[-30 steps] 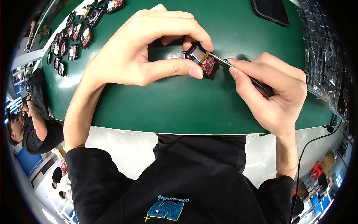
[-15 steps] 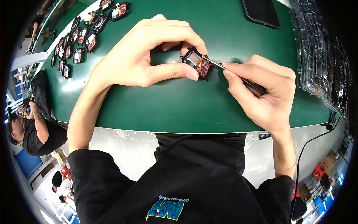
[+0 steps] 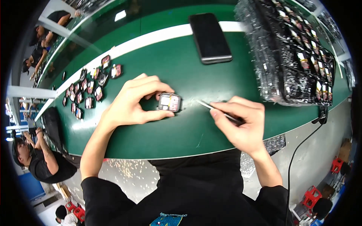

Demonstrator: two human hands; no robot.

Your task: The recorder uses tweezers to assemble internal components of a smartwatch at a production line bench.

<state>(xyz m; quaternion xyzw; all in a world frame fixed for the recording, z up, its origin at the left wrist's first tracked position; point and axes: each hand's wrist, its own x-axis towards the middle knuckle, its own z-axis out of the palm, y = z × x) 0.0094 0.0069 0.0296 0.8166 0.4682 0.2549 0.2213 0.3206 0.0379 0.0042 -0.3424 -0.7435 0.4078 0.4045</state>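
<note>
My left hand (image 3: 137,101) pinches an open smartwatch case (image 3: 169,102) by its edges, between the thumb below and fingers above. The case is small and black, with a pale part and a red circuit board inside. To its right, my right hand (image 3: 241,120) grips a slim tool (image 3: 205,104) with a thin metal tip and a dark body. That tip points toward the case, just over the green table, and is apart from the case. Several similar open watch cases (image 3: 89,102) lie in a loose group left of my left hand.
A black phone (image 3: 211,39) lies beyond my hands on the green table (image 3: 181,141). At the right stands a stack of clear plastic trays (image 3: 290,64) holding watch parts. A black cable (image 3: 296,162) hangs off the right edge. A co-worker (image 3: 41,156) sits at the far left.
The tool tip has come away from the watch case, leaving a gap. My view has tilted up, showing more of the phone and tray stack. The case now appears squarer to the view.
</note>
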